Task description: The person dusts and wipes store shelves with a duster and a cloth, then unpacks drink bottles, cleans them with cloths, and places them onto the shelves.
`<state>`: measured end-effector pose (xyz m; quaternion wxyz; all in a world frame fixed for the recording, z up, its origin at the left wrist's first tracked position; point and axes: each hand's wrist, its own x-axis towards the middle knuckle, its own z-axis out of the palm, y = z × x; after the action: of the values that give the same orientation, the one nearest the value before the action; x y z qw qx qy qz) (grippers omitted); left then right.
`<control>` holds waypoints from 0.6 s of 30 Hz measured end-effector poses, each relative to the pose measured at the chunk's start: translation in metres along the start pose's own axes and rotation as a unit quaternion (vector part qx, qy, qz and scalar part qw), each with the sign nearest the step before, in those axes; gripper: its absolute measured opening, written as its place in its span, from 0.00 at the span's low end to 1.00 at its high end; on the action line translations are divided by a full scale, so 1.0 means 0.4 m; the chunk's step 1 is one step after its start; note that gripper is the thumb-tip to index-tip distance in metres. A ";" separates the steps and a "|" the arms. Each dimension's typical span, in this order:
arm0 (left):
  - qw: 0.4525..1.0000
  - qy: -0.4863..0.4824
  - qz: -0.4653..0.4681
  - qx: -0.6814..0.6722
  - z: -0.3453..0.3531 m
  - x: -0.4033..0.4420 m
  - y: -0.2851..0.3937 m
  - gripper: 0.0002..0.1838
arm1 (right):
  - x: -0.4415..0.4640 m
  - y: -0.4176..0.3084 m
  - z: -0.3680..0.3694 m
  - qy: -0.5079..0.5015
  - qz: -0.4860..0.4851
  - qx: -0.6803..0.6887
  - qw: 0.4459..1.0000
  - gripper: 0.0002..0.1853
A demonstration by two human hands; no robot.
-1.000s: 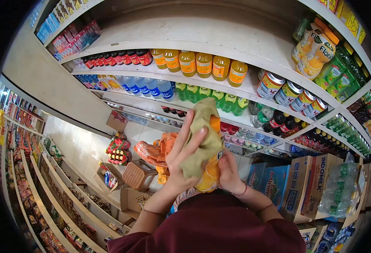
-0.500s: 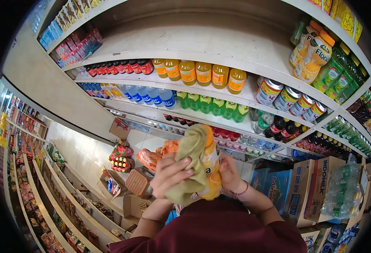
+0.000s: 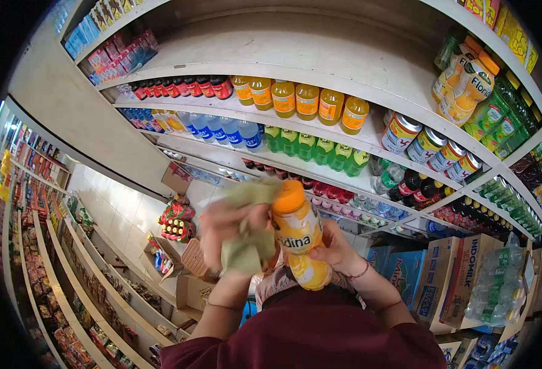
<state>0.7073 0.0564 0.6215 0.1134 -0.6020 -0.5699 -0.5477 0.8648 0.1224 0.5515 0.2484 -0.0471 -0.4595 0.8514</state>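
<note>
My right hand (image 3: 340, 251) grips a juice bottle (image 3: 305, 246) with an orange cap and a yellow-and-white label, upright in front of my chest. The letters "dina" show on its label. On the other side, my left hand (image 3: 225, 237), smeared by motion, holds an olive-green cloth (image 3: 249, 246). The cloth's upper part lies close to the bottle's cap and neck; whether it touches cannot be made out.
Shelves ahead hold orange drink bottles (image 3: 306, 101), green soda bottles (image 3: 323, 152) and cans (image 3: 400, 132). Similar juice bottles (image 3: 468, 86) stand at upper right. Cartons (image 3: 440, 277) are stacked to my right. Snack shelves (image 3: 86, 295) run along the left, with boxes (image 3: 191, 295) on the floor.
The cloth has come off the bottle's front and moved left with my left hand, uncovering the cap and more of the label. My right hand still holds the bottle.
</note>
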 end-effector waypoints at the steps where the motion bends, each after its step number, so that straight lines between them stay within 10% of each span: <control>1: 0.995 0.068 0.068 0.029 0.010 -0.005 0.006 0.19 | -0.003 -0.001 -0.002 0.019 0.003 0.008 1.000 0.28; 16: 0.930 -0.199 0.189 -0.244 0.057 -0.180 -0.066 0.12 | 0.007 -0.056 -0.027 0.261 -0.199 0.005 0.945 0.38; 18: 0.933 -0.151 -0.114 -0.306 0.070 -0.201 -0.081 0.17 | -0.010 -0.053 -0.064 0.282 -0.163 0.060 0.944 0.38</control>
<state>0.7159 0.0429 0.5318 -0.2272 -0.6140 -0.4503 -0.6071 0.8844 0.1494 0.5533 0.5055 -0.1945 -0.3205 0.7771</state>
